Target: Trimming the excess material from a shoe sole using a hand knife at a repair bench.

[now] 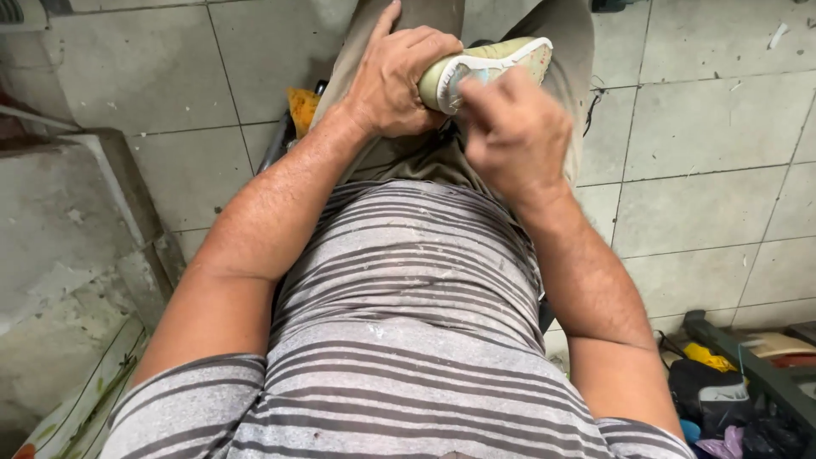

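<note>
A pale green shoe (501, 58) with a white sole edge lies across my lap, its toe pointing right. My left hand (398, 81) is wrapped around the shoe's heel end and holds it steady. My right hand (514, 132) is closed just in front of the sole, its fingertips pressed at the sole's edge near the heel. Whether it pinches a small tool or thread is hidden by the fingers. I am seated, in a grey striped shirt and khaki trousers.
Light grey floor tiles (705, 127) spread around my legs. A worn concrete step (59, 221) rises at the left. A yellow object (302, 106) lies by my left thigh. Dark clutter, a black bag and a yellow item (722, 391), sits at the lower right.
</note>
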